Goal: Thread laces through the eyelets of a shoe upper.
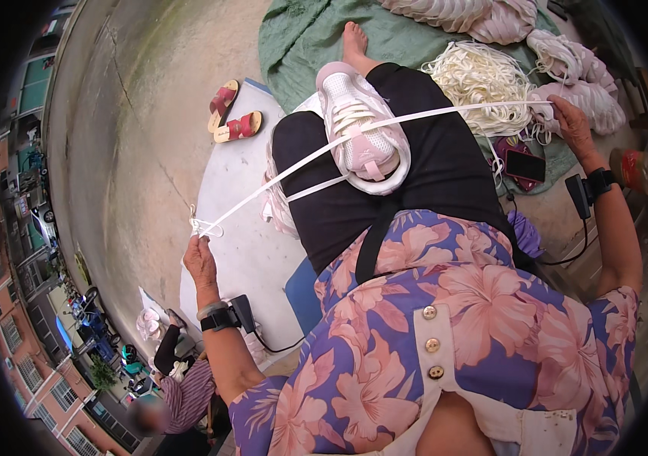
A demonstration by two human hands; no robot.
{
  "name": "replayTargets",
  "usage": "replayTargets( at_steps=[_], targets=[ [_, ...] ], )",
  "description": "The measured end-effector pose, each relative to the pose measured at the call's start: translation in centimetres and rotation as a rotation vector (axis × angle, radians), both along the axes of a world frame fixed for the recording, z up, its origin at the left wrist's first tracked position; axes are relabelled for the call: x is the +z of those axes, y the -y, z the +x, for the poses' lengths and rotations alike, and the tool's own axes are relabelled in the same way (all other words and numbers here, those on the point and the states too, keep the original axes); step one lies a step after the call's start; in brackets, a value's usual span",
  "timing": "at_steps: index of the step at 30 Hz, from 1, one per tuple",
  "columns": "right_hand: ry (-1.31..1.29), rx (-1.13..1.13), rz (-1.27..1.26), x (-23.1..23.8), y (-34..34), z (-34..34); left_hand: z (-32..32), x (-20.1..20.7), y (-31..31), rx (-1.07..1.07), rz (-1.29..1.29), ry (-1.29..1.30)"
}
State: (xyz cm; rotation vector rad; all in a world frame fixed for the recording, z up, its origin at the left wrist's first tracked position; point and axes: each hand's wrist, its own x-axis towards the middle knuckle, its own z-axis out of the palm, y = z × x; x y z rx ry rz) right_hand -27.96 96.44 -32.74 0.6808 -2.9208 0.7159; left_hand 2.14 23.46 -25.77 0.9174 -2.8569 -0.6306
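A pink and white sneaker (373, 156) rests between my thighs, with white lacing across its tongue. One flat white shoelace (430, 114) is drawn taut over it, from hand to hand. My left hand (200, 266), out to the left, pinches one end, where a small tangle of white loops stands above the fingers. The other end is gripped in the fingers of my right hand (573, 129), raised at the far right. A second white strand runs left from the sneaker's collar. Beside my left thigh another pink and white sneaker (280, 201) is partly hidden.
A heap of white shoelaces (480, 87) lies on a green cloth (301, 34), near bundled pale pink shoes (582, 106). A phone (525, 165) sits below the heap. Red sandals (237, 125) stand on the concrete. A bottle (639, 175) is at right. Another person (187, 395) sits lower left.
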Motion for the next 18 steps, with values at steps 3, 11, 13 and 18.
replayTargets(
  at_steps=[3,11,13,18],
  targets=[
    [0.237,-0.297,-0.11,0.3,0.2,-0.7,0.3,0.0,0.5,0.174,0.243,-0.085],
    [1.41,-0.218,-0.723,4.7,18.4,6.9,-10.5,2.4,-15.7,0.002,1.128,0.404],
    [1.388,-0.087,-0.701,4.8,21.8,7.3,-12.8,2.0,-18.2,-0.091,1.228,0.445],
    [1.106,-0.051,-0.661,4.6,26.8,5.2,-17.4,0.9,-21.3,-0.135,1.265,0.416]
  ],
)
